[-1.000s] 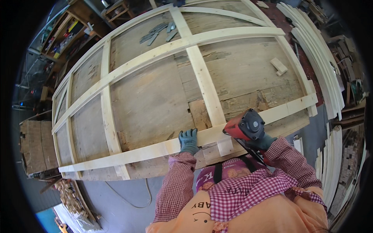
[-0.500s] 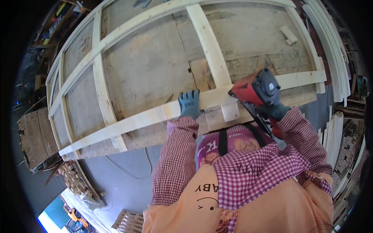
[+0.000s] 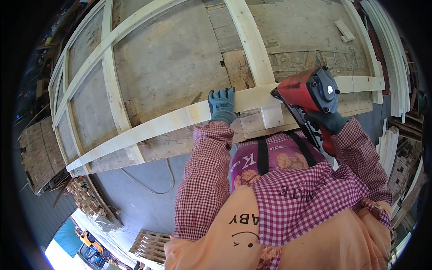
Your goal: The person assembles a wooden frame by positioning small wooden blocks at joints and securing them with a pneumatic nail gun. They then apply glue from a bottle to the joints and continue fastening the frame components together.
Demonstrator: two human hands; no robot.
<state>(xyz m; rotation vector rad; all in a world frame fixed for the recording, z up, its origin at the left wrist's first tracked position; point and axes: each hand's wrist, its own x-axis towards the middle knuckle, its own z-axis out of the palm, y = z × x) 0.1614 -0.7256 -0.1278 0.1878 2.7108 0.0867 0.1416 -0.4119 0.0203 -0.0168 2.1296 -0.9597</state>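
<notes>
My left hand [image 3: 222, 106], in a blue-grey work glove, lies across the near long wooden slat [image 3: 166, 119], its fingers curled over the far edge. To its right, my right hand [image 3: 327, 120], gloved alike, is closed round the handle of a red and black nail gun [image 3: 302, 89]. The nose of the nail gun is at the slat, close to where a crosspiece [image 3: 257, 54] meets it. A short wood block [image 3: 272, 116] shows under the slat's near edge. Whether the nose touches the wood I cannot tell.
The slats form a large frame over worn boards [image 3: 166, 67]. A loose wood offcut [image 3: 344, 31] lies at the far right. Long strips [image 3: 390, 54] are stacked beyond the right edge. A cable [image 3: 170, 180] runs on the floor; a pallet [image 3: 150, 245] and wood pile [image 3: 90, 200] sit lower left.
The view has shifted slightly, so the frame sits a little differently. The nail gun has moved slightly right along the slat. My left hand keeps its place on the slat.
</notes>
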